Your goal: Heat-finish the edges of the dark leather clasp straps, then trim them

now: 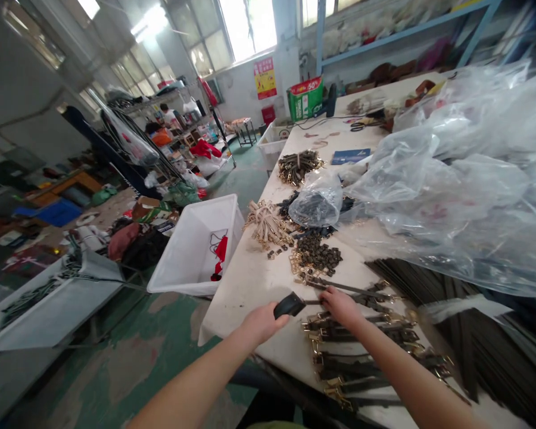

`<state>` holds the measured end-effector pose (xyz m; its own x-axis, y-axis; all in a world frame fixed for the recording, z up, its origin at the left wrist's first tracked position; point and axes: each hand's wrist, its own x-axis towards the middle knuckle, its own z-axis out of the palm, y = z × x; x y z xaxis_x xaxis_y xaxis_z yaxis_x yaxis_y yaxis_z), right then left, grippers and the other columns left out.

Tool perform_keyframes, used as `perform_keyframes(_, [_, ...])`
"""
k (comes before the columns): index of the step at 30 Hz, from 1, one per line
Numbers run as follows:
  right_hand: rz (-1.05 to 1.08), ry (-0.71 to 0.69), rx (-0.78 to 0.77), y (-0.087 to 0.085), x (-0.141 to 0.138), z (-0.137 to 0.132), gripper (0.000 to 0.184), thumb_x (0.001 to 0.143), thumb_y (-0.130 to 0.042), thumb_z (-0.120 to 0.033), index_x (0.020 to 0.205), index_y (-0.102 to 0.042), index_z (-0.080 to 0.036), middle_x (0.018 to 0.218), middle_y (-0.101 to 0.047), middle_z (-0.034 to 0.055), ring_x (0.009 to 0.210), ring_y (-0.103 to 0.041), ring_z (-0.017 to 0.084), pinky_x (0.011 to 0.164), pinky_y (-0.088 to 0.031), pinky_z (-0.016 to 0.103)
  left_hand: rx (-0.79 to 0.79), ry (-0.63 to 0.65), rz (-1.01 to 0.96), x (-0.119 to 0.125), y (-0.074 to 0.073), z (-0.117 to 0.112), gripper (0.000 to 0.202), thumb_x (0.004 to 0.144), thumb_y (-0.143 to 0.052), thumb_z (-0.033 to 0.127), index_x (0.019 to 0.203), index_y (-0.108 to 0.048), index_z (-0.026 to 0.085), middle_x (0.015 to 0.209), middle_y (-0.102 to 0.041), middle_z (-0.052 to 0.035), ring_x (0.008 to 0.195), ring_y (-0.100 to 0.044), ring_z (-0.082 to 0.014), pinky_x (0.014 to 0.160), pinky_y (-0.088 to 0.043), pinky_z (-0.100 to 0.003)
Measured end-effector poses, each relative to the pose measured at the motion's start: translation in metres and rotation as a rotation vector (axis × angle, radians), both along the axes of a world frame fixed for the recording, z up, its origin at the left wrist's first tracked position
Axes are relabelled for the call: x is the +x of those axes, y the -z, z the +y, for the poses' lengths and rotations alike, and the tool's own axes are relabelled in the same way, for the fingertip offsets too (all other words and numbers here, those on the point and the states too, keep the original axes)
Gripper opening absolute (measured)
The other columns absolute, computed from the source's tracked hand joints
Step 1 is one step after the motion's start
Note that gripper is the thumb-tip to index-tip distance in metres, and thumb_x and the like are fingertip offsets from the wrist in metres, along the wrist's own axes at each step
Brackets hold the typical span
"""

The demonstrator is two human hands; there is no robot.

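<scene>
My left hand (262,323) is closed around a black, blocky object (289,305) with a rounded end; its exact kind does not show clearly. To its right, my right hand (340,305) has its fingers pressed together on a thin dark strap (312,302) that runs toward the black object. Under and beside my right forearm lie several short dark straps with gold buckles (352,363), set out in rows. Just beyond my hands, small dark loops and gold-coloured rings (317,253) form a pile on the table.
The white table (245,292) carries a beige strap bundle (268,223), a dark strap bundle (300,167), a blue booklet (351,156) and large plastic sheeting (464,179). Long dark strips (473,333) lie at right. A white bin (192,244) stands left of the table; another person (170,116) is far back.
</scene>
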<state>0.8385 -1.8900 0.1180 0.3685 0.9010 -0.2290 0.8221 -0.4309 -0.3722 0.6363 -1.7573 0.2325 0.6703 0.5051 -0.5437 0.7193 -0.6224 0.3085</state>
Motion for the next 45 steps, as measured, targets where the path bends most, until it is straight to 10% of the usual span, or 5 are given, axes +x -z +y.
perform_keyframes(12, [0.07, 0.092, 0.073, 0.016, 0.016, -0.011, 0.018, 0.08, -0.044, -0.025, 0.086, -0.061, -0.023, 0.085, -0.052, 0.0023, 0.083, -0.05, 0.013, 0.071, -0.03, 0.023, 0.142, 0.227, 0.211, 0.07, -0.006, -0.024, 0.049, 0.072, -0.04, 0.056, 0.102, -0.055, 0.02, 0.094, -0.065, -0.0115, 0.086, -0.061, -0.0297, 0.071, -0.047, -0.039])
perform_keyframes(21, [0.053, 0.104, 0.077, 0.01, 0.015, -0.015, 0.018, 0.08, -0.044, -0.025, 0.086, -0.061, -0.022, 0.086, -0.052, 0.0032, 0.084, -0.049, 0.014, 0.07, -0.03, 0.023, 0.1, 0.153, 0.153, 0.07, 0.0, -0.024, 0.048, 0.07, -0.044, 0.056, 0.097, -0.058, 0.018, 0.092, -0.065, -0.0134, 0.084, -0.06, -0.031, 0.072, -0.046, -0.04])
perform_keyframes(28, [0.02, 0.05, 0.015, -0.003, 0.012, -0.012, 0.015, 0.077, -0.052, -0.03, 0.087, -0.06, -0.021, 0.089, -0.053, 0.0046, 0.088, -0.05, 0.017, 0.073, -0.033, 0.026, -0.058, -0.019, 0.032, 0.015, -0.008, -0.008, 0.052, 0.077, -0.034, 0.058, 0.104, -0.055, 0.019, 0.08, -0.066, -0.0068, 0.056, -0.06, -0.0189, 0.059, -0.045, -0.031])
perform_keyframes(34, [-0.141, -0.147, 0.034, -0.002, 0.0, -0.02, 0.016, 0.081, -0.041, -0.014, 0.087, -0.055, -0.017, 0.091, -0.054, 0.0104, 0.087, -0.051, 0.02, 0.076, -0.034, 0.03, -0.039, 0.019, 0.034, 0.002, -0.013, -0.016, 0.048, 0.075, -0.04, 0.058, 0.1, -0.058, 0.021, 0.083, -0.066, -0.0072, 0.072, -0.062, -0.0245, 0.065, -0.045, -0.032])
perform_keyframes(45, [0.113, 0.024, 0.021, 0.006, 0.004, -0.029, 0.013, 0.078, -0.048, -0.023, 0.088, -0.055, -0.021, 0.091, -0.051, 0.0029, 0.085, -0.052, 0.015, 0.07, -0.032, 0.024, 0.004, 0.098, 0.136, 0.059, 0.006, -0.026, 0.048, 0.07, -0.045, 0.056, 0.098, -0.06, 0.02, 0.093, -0.065, -0.0106, 0.084, -0.06, -0.0282, 0.073, -0.045, -0.036])
